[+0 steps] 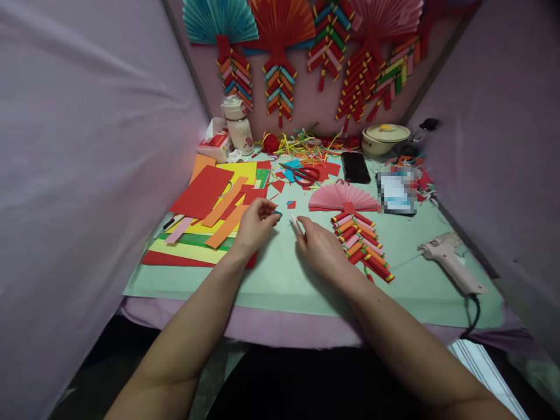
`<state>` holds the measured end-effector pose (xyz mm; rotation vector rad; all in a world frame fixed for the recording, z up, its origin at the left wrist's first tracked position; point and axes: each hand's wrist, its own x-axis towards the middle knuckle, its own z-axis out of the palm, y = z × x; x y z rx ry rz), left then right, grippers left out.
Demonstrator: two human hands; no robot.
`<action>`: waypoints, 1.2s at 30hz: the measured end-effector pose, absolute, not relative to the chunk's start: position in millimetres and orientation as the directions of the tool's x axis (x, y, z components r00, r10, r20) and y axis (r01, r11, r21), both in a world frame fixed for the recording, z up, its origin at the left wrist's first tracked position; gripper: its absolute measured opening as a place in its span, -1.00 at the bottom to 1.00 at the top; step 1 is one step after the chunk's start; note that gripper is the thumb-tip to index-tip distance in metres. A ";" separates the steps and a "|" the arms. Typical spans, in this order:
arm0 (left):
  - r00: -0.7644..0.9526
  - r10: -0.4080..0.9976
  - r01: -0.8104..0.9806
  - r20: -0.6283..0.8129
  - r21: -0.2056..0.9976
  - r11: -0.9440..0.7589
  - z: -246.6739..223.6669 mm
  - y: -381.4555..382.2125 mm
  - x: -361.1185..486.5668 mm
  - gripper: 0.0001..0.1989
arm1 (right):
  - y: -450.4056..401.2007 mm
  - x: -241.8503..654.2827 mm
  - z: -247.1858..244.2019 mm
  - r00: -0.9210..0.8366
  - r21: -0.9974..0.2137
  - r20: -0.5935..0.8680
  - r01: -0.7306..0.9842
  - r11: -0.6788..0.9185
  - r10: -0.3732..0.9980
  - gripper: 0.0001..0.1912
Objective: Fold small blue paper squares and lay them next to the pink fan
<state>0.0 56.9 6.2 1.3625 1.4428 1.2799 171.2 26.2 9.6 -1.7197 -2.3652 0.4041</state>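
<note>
My left hand (258,224) is curled above the middle of the table, its fingertips pinched on a small blue paper piece (277,214). Facing it, my right hand (321,242) grips a slim white tool (296,223) whose exact kind is too small to tell. On the table between and beyond the hands lies a small red and blue paper scrap (291,205). Just right of my right hand rests a pink pleated paper fan (343,197), with a string of rolled-paper firecrackers (361,242) hanging from it in red, orange and pink.
Coloured paper sheets (203,192) are stacked at left. Red-handled scissors (306,174) lie among scraps at the back. A glue gun (452,262) rests at right, near a lit phone (397,191) and a dark phone (355,167). A bottle (240,131) and lidded bowl (385,140) stand behind.
</note>
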 end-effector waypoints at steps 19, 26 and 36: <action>-0.197 0.979 -0.170 -0.048 0.985 0.014 -2.6 65.2 -4.1 -0.54 | 71.0 156.6 13.8 -0.339 -0.562 0.098 0.757 0.334 0.935 -0.70; -0.007 0.999 -0.078 0.034 0.996 -0.035 -6.2 52.3 10.6 -0.57 | 60.5 176.5 1.6 -0.236 -0.919 0.140 0.330 0.215 0.962 -0.73; -0.106 0.990 -0.061 -0.096 0.994 0.090 -7.6 53.8 10.1 -0.74 | 58.3 179.1 -8.2 -0.126 -0.977 0.012 0.211 0.039 0.992 -0.79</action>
